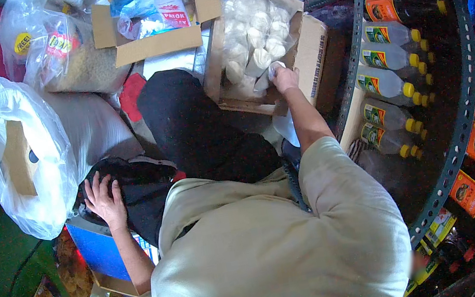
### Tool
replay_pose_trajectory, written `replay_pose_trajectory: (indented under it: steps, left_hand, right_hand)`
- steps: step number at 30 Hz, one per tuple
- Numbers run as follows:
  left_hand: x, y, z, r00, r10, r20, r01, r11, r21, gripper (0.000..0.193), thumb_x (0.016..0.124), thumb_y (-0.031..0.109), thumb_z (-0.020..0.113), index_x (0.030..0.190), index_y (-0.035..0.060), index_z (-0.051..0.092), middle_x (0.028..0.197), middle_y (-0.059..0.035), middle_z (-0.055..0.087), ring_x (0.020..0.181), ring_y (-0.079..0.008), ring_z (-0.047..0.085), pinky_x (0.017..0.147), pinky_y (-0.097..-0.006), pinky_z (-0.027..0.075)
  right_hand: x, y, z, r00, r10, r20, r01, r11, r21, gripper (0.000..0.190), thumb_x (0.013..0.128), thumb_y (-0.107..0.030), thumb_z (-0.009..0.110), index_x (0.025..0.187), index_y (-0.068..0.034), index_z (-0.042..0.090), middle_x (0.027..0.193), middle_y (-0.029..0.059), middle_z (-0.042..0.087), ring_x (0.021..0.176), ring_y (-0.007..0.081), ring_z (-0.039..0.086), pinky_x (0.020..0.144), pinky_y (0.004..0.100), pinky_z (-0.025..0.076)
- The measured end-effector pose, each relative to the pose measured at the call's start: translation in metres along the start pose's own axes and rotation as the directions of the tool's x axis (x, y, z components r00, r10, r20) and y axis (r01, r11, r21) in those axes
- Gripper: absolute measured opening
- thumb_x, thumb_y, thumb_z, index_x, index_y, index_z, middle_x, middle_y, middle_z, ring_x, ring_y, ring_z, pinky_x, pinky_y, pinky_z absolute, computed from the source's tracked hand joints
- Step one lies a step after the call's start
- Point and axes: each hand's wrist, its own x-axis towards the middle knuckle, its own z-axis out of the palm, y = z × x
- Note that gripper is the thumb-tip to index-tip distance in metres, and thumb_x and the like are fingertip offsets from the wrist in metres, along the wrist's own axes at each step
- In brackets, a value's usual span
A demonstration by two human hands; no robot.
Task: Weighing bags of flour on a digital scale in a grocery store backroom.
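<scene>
My right hand [284,77] is closed on the end of a small clear plastic bag of white powder [275,69], at the near right side of a cardboard box [245,106]. Several similar tied bags of white powder [256,36] fill that box, some inside a larger clear plastic bag. My left hand [105,198] holds nothing; its fingers are spread over dark cloth at my left leg, beside a large white sack. The open sack [21,106] has a clear plastic liner, and a piece of brown cardboard [18,160] shows inside its mouth.
An open cardboard box [158,46] with plastic bags stands ahead. Clear bags of grain-like goods [87,69] lie at the upper left. A metal shelf [462,66] at the right holds bottles with yellow caps [379,58]. A blue box [97,250] sits below my left hand.
</scene>
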Motion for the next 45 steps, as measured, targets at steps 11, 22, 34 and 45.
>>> replay_pose_trajectory:
  steps: [11,22,34,45]
  left_hand:
    - [0.001,0.002,-0.001,1.000,-0.009,0.018,0.009,1.000,0.015,0.024,0.082,0.029,0.057,0.101,0.0166,0.062,0.128,0.0000,0.046,0.129,-0.0255,0.027,0.100,-0.0568,0.017]
    - [-0.001,0.003,-0.003,1.000,-0.024,0.010,0.024,1.000,-0.007,0.024,0.082,0.030,0.057,0.101,0.0163,0.062,0.128,0.0005,0.046,0.129,-0.0252,0.027,0.100,-0.0563,0.016]
    - [-0.007,-0.005,-0.003,0.999,-0.023,-0.044,0.020,0.998,-0.059,0.025,0.082,0.031,0.057,0.102,0.0166,0.062,0.128,0.0007,0.047,0.129,-0.0248,0.028,0.100,-0.0568,0.016]
    - [-0.018,-0.013,0.002,0.994,-0.049,-0.093,0.034,0.988,-0.152,0.026,0.080,0.031,0.058,0.100,0.0166,0.062,0.126,-0.0001,0.048,0.128,-0.0255,0.029,0.100,-0.0590,0.013]
  right_hand:
    - [-0.002,-0.007,-0.008,0.998,0.067,0.024,-0.066,0.998,-0.023,0.026,0.078,-0.030,0.055,0.097,-0.013,0.059,0.085,0.0121,0.065,0.084,0.0268,0.062,0.089,0.0458,0.032]
    - [0.004,0.025,-0.004,0.999,0.004,0.045,-0.009,0.996,0.093,0.025,0.078,-0.030,0.052,0.097,-0.016,0.061,0.092,0.0102,0.065,0.088,0.0264,0.061,0.087,0.0446,0.035]
    - [-0.012,0.048,-0.035,0.993,0.076,-0.092,-0.009,0.817,0.577,0.019,0.073,-0.019,0.060,0.087,-0.007,0.066,0.081,0.0141,0.064,0.075,0.0261,0.062,0.072,0.0324,0.047]
    - [-0.027,0.026,-0.059,0.973,0.116,-0.199,-0.055,0.957,0.286,0.035,0.076,-0.037,0.056,0.092,-0.008,0.066,0.100,0.0211,0.057,0.092,0.0330,0.058,0.083,0.0389,0.045]
